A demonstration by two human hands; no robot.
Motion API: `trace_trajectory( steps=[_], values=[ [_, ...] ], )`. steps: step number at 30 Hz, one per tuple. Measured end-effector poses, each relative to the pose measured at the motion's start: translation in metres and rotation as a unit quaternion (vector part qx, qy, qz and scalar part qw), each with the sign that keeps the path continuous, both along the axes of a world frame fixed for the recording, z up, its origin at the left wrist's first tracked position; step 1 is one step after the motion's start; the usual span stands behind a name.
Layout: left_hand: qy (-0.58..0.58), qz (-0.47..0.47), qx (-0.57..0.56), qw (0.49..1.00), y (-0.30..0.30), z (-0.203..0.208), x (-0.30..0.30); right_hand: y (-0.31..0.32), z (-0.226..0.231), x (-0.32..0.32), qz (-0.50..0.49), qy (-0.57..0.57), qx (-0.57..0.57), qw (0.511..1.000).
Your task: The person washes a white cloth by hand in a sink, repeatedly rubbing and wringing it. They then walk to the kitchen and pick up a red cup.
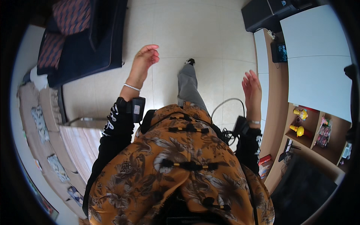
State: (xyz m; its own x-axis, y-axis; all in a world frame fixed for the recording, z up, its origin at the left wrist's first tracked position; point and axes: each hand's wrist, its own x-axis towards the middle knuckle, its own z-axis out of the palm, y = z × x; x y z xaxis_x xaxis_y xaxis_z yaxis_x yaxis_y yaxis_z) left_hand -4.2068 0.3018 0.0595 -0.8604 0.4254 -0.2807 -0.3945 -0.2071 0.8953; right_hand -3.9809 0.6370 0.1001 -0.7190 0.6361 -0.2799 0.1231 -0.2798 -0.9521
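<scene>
My left hand (145,59) is raised over the tiled floor, its fingers loosely bent and nothing in them. A pale bracelet (132,87) circles that wrist, and a small black box (138,109) is strapped to the forearm behind it. Off to the right, my right hand (252,87) hangs beside the long wall cabinet with its fingers apart and holds nothing. A second black box (240,126) with a looped black cable (229,135) sits at the right forearm. Neither hand touches any object.
A dark blue sofa (84,60) with patterned cushions stands at the far left. Nearer on the left are a glossy table (80,146) and a beige couch (32,97). Along the right runs a cabinet with white doors (315,37), shelves holding yellow toys (299,130), and a black screen (305,191).
</scene>
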Motion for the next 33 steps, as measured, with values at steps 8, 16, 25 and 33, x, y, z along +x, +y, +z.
trace_trajectory(
  steps=[8,16,25,33],
  values=[
    [0.023,0.046,-0.02,0.998,0.11,0.032,-0.267,0.134,0.018,-0.337,0.026,0.1,-0.024,0.994],
    [0.033,0.187,0.011,0.982,0.181,-0.003,-0.505,0.245,-0.012,-0.619,0.105,0.078,-0.027,0.991],
    [-0.042,0.098,0.036,0.994,0.341,-0.008,-0.874,0.384,0.007,-0.89,0.021,-0.002,-0.01,1.0],
    [0.017,0.029,-0.04,0.999,0.478,-0.02,-1.12,0.506,-0.025,-1.108,-0.03,0.005,-0.036,0.999]
  ],
)
